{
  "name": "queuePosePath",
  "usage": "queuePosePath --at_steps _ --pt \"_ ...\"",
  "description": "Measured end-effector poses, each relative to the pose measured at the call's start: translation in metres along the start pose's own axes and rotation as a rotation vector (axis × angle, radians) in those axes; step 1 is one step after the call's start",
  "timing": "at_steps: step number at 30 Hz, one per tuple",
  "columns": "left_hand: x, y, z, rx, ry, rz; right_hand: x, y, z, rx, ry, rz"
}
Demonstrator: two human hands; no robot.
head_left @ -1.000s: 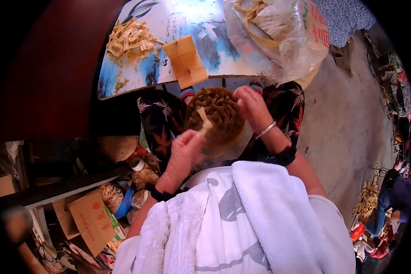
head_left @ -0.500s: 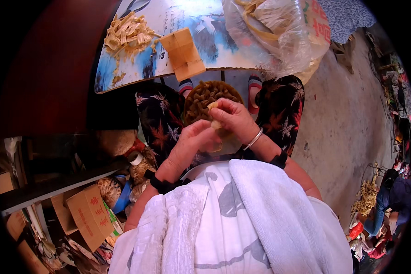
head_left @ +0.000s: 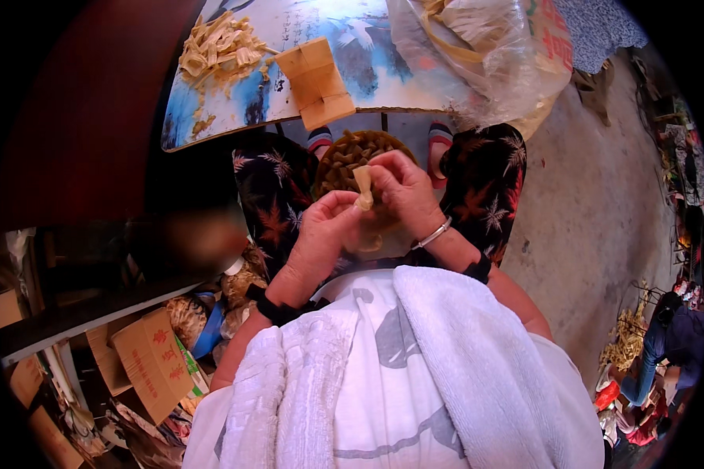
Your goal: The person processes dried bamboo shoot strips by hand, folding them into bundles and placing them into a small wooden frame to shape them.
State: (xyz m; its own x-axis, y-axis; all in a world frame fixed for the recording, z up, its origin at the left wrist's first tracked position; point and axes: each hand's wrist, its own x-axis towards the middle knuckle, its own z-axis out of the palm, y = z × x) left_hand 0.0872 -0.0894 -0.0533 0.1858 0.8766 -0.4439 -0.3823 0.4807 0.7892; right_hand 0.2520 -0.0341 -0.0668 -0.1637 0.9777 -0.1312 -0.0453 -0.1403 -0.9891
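Home-style workshop, by look: blue-and-white painted tabletop [head_left: 403,87] bearing pile of flat pale-yellow strips [head_left: 220,48] and bulky clear plastic bag [head_left: 516,74]; mound of narrow brown pieces [head_left: 352,152] below; bare grey concrete floor [head_left: 575,211]; brown cardboard box [head_left: 155,366] amid clutter.

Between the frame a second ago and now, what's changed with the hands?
The right hand, earlier apart from the left, has moved leftward and closer to the body and now pinches the upper end of the pale strip. The left hand has its lower end, as before. The heap of strips and plastic bag stayed on the table.
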Motion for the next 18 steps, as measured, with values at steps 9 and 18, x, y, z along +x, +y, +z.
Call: queuePosePath --at_steps 9,18 --pt "-0.001 0.002 0.000 -0.062 -0.047 -0.028 -0.014 -0.013 -0.008 -0.410 -0.170 -0.448" --pt "-0.005 0.001 0.009 0.825 0.205 0.554 -0.017 -0.016 0.006 -0.588 -0.092 -0.493"
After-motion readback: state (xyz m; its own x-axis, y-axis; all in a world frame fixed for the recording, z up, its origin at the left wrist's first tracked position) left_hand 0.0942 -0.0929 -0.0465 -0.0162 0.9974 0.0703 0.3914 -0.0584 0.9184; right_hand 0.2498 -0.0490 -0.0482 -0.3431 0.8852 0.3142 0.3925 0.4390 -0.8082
